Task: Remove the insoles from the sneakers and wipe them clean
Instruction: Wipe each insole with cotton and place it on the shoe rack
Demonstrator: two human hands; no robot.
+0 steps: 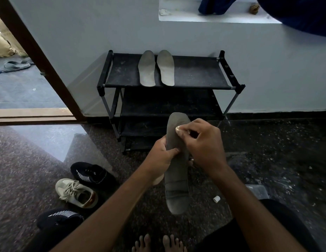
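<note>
From the head view, we hold one grey insole [176,188] in the air just in front of the shoe rack [195,73]. Its long axis runs from our lap toward the rack's lower shelves. Our left hand [163,159] grips it at mid-length from the left edge, thumb laid across its face. Our right hand [204,142] comes in from the right and pinches a small white wad [177,128] onto the insole's far part, the end nearer the rack. We judge the wiping stroke must follow that long axis, down toward us. Two more insoles [147,69] [165,68] lie side by side on the rack's top shelf. The beige sneaker [76,192] and black sneakers [91,174] sit on the floor left of the rack.
</note>
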